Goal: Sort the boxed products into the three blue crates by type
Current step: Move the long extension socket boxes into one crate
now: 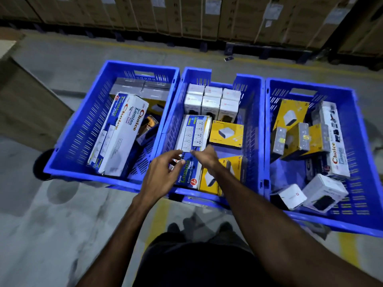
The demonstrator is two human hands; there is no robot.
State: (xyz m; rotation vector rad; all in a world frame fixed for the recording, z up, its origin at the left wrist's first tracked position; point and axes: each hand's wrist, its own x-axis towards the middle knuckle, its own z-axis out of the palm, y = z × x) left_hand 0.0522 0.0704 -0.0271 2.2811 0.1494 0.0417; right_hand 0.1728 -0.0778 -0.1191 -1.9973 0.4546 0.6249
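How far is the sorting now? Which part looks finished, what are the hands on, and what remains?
Partly done. The white cube boxes stand in neat rows at the back of the middle crate. Both hands, left hand and right hand, hover over the long extension socket box there, not yet gripping it. Left: the right crate is mixed, with yellow, white and long boxes, and the left crate has a yellow box too.

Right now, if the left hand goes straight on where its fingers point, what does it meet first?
Probably the extension socket box in the middle crate; the left hand hovers over its near end, though height is unclear.
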